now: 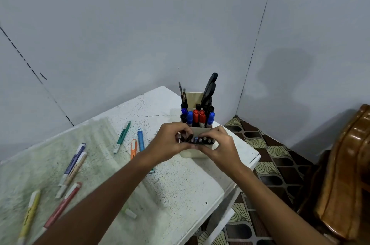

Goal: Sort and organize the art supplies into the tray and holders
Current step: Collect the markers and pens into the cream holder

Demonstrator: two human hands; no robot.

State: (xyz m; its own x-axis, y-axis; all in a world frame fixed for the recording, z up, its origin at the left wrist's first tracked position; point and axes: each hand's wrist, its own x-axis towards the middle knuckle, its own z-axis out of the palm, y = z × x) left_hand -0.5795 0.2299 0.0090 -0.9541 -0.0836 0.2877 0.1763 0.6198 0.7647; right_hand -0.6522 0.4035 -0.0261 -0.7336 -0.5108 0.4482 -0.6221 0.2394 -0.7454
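Note:
A cream holder (197,153) stands near the table's far right corner. Its rear sections hold blue and red markers (198,117), black scissors (209,89) and thin brushes (183,94). A row of dark pens (202,141) lies bunched over its front section. My left hand (170,143) pinches the left end of that bunch, and my right hand (219,144) grips the right end. Loose highlighters lie on the table to the left: green (122,136), blue (140,140), orange (133,149), purple (73,162), beige (73,173), red (64,203), yellow (30,214).
The white speckled table (180,188) sits in a corner of grey walls. Its right edge drops to a patterned floor (268,166). A brown wooden piece of furniture (344,174) stands at the right. A small white cap or eraser (130,213) lies near my left forearm.

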